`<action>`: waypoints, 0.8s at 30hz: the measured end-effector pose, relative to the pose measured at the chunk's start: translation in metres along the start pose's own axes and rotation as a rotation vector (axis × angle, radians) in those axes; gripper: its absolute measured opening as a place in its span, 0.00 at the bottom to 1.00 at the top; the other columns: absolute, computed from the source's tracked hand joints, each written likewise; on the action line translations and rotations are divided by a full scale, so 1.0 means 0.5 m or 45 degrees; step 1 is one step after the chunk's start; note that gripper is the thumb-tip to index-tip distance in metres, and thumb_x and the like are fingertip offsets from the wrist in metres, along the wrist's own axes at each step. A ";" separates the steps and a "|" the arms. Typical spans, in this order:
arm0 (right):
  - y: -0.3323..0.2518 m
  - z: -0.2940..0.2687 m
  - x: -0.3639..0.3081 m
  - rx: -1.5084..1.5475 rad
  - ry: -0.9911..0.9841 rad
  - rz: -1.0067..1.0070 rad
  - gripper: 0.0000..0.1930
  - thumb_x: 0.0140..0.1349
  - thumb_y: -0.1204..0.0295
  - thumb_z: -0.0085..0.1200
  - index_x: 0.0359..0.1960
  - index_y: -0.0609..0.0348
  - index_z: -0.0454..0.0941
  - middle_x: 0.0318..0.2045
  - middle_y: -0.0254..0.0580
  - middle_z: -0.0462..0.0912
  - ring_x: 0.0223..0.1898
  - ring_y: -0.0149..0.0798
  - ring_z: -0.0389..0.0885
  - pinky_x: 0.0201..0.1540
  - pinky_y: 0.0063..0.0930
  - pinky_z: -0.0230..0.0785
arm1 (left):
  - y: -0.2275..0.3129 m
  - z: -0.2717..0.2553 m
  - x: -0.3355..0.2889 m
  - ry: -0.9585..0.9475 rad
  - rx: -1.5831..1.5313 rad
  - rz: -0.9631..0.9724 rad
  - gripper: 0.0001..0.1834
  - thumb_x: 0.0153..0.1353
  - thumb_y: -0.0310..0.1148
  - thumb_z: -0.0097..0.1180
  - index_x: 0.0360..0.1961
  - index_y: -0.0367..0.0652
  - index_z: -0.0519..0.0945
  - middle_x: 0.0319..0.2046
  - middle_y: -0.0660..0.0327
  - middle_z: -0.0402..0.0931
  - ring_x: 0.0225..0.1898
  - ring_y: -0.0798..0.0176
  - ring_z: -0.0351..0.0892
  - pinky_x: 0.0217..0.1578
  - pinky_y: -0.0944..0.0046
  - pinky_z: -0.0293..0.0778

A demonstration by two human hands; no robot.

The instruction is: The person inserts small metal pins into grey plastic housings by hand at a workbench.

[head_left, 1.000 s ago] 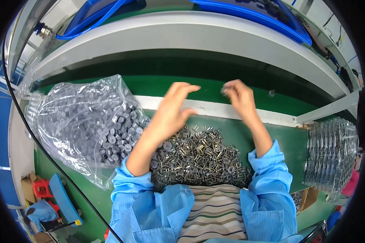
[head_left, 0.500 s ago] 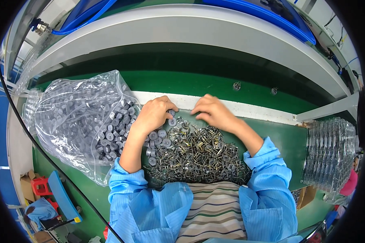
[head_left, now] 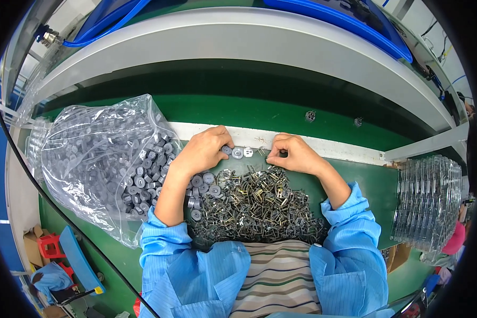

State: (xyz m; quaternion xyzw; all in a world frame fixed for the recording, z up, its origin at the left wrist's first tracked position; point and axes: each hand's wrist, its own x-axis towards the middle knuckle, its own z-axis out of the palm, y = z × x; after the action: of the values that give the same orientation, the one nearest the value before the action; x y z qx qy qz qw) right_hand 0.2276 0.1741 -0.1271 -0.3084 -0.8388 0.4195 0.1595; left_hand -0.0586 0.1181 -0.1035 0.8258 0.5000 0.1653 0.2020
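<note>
Heap of metal pin parts (head_left: 262, 204) on a green worktop (head_left: 358, 177), the heap serving as landmark; just beyond its far edge lies a short row of grey round caps (head_left: 237, 152), with a paler, squarish piece (head_left: 248, 152) at the right-hand end; the long axis of the row runs left to right, roughly parallel to the white strip (head_left: 334, 147) that also crosses beyond the heap. The left hand (head_left: 202, 150), beyond the heap's far left corner, is the nearer to the row; its thumb and forefinger are narrowly parted about the leftmost cap and appear to touch it. The right hand (head_left: 295, 155), over the far right edge of the heap, has thumb and forefinger brought together in a ring; slender metal pins (head_left: 261, 151) show just beside their tips, though whether these are gripped cannot be told. The row thus lies between the hands, to the right of the left hand and to the left of the right hand. Loose grey caps (head_left: 208, 178) adjoin the heap's left edge; farther left of it lies a clear plastic bag (head_left: 85, 153) of similar caps; well to its right stands a stack of clear trays (head_left: 426, 204); two small metal assemblies (head_left: 310, 116) lie beyond it, to the far right.
</note>
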 end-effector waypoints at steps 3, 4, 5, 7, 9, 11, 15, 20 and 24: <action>0.004 -0.010 -0.005 0.048 0.151 0.121 0.07 0.53 0.71 0.67 0.26 0.60 0.83 0.28 0.40 0.81 0.39 0.43 0.80 0.42 0.37 0.73 | 0.017 -0.017 0.008 0.057 -0.021 -0.070 0.10 0.54 0.23 0.66 0.39 0.40 0.82 0.39 0.59 0.79 0.40 0.52 0.82 0.43 0.58 0.78; 0.003 -0.016 -0.007 0.044 0.159 0.126 0.07 0.53 0.71 0.67 0.26 0.60 0.83 0.28 0.40 0.81 0.39 0.43 0.80 0.42 0.37 0.73 | 0.020 -0.024 0.014 0.139 -0.194 -0.081 0.09 0.56 0.23 0.64 0.39 0.39 0.83 0.38 0.60 0.79 0.40 0.56 0.82 0.42 0.61 0.78; -0.002 -0.017 -0.006 -0.068 0.116 0.147 0.07 0.52 0.71 0.67 0.25 0.60 0.83 0.27 0.40 0.81 0.39 0.44 0.81 0.42 0.38 0.73 | 0.021 -0.027 0.017 0.217 -0.365 -0.097 0.07 0.58 0.23 0.63 0.39 0.39 0.83 0.37 0.61 0.79 0.39 0.60 0.82 0.41 0.64 0.78; -0.007 -0.022 -0.007 -0.291 0.030 0.192 0.08 0.52 0.70 0.67 0.24 0.60 0.82 0.26 0.41 0.81 0.40 0.45 0.81 0.41 0.38 0.73 | 0.029 -0.013 0.027 0.236 -0.566 -0.207 0.07 0.65 0.27 0.61 0.43 0.38 0.82 0.39 0.62 0.80 0.39 0.67 0.80 0.39 0.69 0.76; -0.003 -0.026 -0.009 -0.332 0.006 0.165 0.08 0.52 0.70 0.67 0.25 0.60 0.82 0.28 0.41 0.81 0.40 0.46 0.81 0.42 0.39 0.73 | 0.044 0.000 0.038 0.257 -1.295 -0.324 0.10 0.71 0.28 0.56 0.50 0.38 0.80 0.44 0.60 0.80 0.40 0.69 0.79 0.38 0.70 0.76; -0.006 -0.029 -0.009 -0.377 -0.017 0.134 0.08 0.53 0.69 0.67 0.27 0.60 0.82 0.29 0.41 0.81 0.40 0.47 0.81 0.43 0.40 0.73 | 0.058 0.014 0.047 0.196 -1.570 -0.359 0.12 0.72 0.30 0.54 0.53 0.36 0.79 0.45 0.59 0.79 0.41 0.69 0.79 0.39 0.71 0.76; 0.010 -0.019 -0.006 -0.282 0.088 -0.080 0.08 0.53 0.71 0.67 0.32 0.60 0.82 0.35 0.43 0.81 0.41 0.49 0.81 0.46 0.42 0.74 | 0.061 0.049 0.051 0.000 -2.105 -0.414 0.18 0.75 0.34 0.51 0.58 0.33 0.75 0.51 0.56 0.79 0.46 0.68 0.77 0.44 0.71 0.76; 0.010 -0.014 -0.003 -0.355 0.080 -0.232 0.06 0.55 0.76 0.66 0.33 0.61 0.83 0.35 0.41 0.81 0.38 0.44 0.82 0.42 0.37 0.75 | 0.081 0.042 0.052 -0.060 -2.114 -0.445 0.18 0.73 0.30 0.53 0.59 0.33 0.75 0.51 0.55 0.80 0.44 0.69 0.79 0.42 0.72 0.75; -0.055 -0.023 -0.004 0.418 0.400 -0.047 0.03 0.60 0.79 0.64 0.35 0.62 0.84 0.34 0.36 0.81 0.32 0.29 0.80 0.33 0.24 0.72 | 0.092 0.051 0.044 0.050 -1.733 -0.276 0.19 0.71 0.28 0.56 0.60 0.34 0.75 0.51 0.55 0.80 0.43 0.69 0.80 0.39 0.73 0.75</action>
State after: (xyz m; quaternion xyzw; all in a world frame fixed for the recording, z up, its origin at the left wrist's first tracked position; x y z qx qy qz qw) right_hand 0.2247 0.1671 -0.0979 -0.3245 -0.7295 0.4942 0.3439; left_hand -0.0017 0.1140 -0.1011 0.4572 0.3684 0.4363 0.6818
